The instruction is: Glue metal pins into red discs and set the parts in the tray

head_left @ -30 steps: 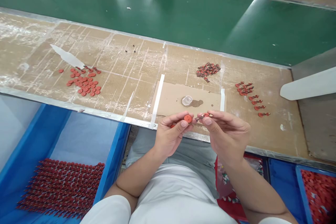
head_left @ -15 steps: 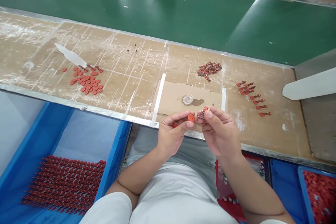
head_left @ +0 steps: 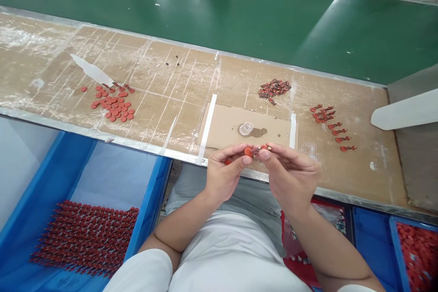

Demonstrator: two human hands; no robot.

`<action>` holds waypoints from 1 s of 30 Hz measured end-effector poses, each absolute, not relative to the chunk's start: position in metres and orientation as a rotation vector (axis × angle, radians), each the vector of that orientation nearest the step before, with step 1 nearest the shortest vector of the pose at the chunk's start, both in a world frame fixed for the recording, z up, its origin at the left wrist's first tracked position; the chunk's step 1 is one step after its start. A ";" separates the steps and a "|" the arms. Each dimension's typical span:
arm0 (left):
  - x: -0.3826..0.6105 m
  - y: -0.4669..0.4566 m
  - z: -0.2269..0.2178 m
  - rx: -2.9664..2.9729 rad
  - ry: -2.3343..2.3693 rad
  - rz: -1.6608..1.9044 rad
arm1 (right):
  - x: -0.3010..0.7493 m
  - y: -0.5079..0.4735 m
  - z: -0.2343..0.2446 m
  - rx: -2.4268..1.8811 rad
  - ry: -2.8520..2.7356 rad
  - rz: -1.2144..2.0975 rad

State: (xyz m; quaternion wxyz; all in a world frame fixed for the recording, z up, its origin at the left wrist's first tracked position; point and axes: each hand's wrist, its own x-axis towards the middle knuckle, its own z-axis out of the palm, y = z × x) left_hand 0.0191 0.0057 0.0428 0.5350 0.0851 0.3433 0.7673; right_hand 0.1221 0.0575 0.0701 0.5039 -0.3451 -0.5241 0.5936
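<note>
Live from the bench edge: my left hand [head_left: 224, 175] is closed in a pinch on a red disc [head_left: 248, 152], thumb on top, and my right hand [head_left: 290, 173] grips a small red part [head_left: 263, 149] between thumb and fingertips. That part's long axis runs about left to right, tilting slightly up toward the right, with one end at the disc's edge. My fingers cover most of it, so I can't tell whether the two are joined. A second red bit [head_left: 227, 162] pokes out under my left fingers, too hidden to name.

Just beyond my hands lies a taped cardboard sheet [head_left: 222, 130] with a clear plastic cap [head_left: 245, 128] on it. Farther left on the bench [head_left: 164, 82], red discs [head_left: 112, 109] lie scattered; a clump of parts [head_left: 274, 90] sits far of the cardboard, and more parts [head_left: 337, 130] lie in loose rows to the right. Near left, a blue bin [head_left: 150, 191] holds rows of red pieces [head_left: 85, 239]; the near-right bin [head_left: 393, 246] runs out of frame.
</note>
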 end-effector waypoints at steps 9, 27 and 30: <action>0.019 0.005 0.044 0.214 0.798 1.831 | 0.119 0.056 0.065 -0.791 -1.343 1.290; 0.021 0.007 0.042 0.225 0.796 1.850 | 0.123 0.057 0.061 -0.762 -1.449 1.177; 0.020 0.008 0.042 0.220 0.802 1.852 | 0.122 0.057 0.060 -0.746 -1.441 1.186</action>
